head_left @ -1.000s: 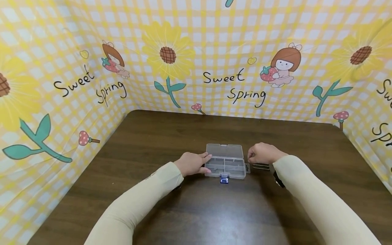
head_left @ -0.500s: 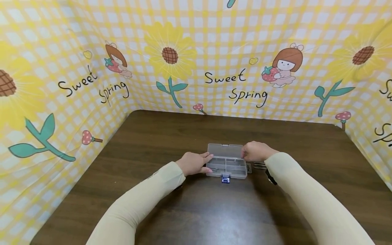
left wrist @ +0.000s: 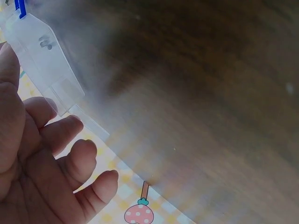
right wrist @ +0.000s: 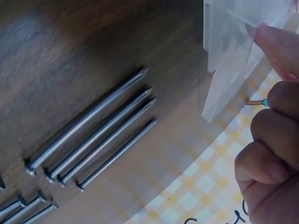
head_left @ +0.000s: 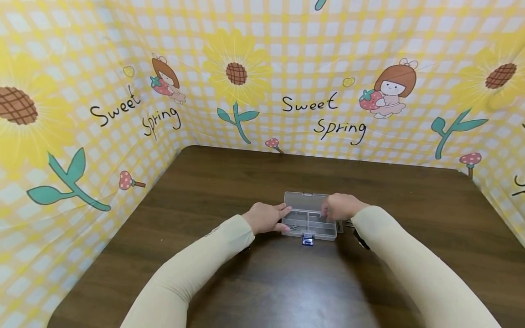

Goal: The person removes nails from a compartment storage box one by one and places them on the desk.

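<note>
A clear plastic compartment box [head_left: 317, 231] with a blue latch [head_left: 307, 240] lies on the table, its lid [head_left: 299, 200] folded back. My left hand [head_left: 264, 217] holds the box's left end, thumb at the front corner and index finger near the hinge; its other fingers curve loosely in the left wrist view. A few nails [head_left: 293, 227] lie in the front left compartment. My right hand [head_left: 342, 206] has its fingers curled and its tips in the back right compartment. I cannot tell what is between its fingertips. Long nails [right wrist: 88, 121] lie side by side right of the box.
Several shorter nails [right wrist: 23, 207] lie near the long ones in the right wrist view. A hang tab [head_left: 339, 227] sticks out from the box's right side. The brown table [head_left: 229, 173] meets a yellow checked cloth [head_left: 254, 82] at its back and sides.
My right hand has moved left from beside the box, over its right edge, and down into the back right compartment. The left hand keeps its hold. The whole view has shifted slightly.
</note>
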`<action>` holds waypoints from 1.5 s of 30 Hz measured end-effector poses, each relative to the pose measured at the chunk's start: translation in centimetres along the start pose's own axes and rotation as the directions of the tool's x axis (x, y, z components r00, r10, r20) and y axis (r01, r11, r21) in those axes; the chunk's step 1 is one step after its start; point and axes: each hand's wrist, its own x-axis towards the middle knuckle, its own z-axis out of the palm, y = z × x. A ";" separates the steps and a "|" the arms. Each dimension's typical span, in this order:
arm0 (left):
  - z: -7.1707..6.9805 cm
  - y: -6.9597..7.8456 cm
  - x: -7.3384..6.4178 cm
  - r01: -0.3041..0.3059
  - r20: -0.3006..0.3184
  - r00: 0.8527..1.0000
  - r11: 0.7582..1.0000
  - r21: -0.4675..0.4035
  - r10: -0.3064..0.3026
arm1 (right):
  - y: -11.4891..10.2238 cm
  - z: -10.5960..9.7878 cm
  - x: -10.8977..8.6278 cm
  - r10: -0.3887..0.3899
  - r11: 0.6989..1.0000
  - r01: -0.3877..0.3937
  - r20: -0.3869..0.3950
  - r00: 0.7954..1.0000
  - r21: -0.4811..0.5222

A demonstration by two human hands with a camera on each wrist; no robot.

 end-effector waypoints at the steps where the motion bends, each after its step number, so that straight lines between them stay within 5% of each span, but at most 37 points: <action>1: 0.0 0.0 0.0 -0.001 0.002 1.000 1.000 -0.001 0.001 | -0.1 0.0 0.1 0.004 1.000 -0.004 0.003 1.000 -0.010; 29: 0.2 0.2 -0.4 0.044 -0.018 0.999 0.997 0.062 -0.043 | -1.2 1.6 0.5 -0.060 0.986 0.053 -0.039 0.997 -0.161; 45: 0.3 0.2 0.1 0.043 0.011 0.999 0.996 0.076 -0.044 | -1.2 -0.5 -0.3 0.003 0.999 -0.001 0.042 0.999 -0.055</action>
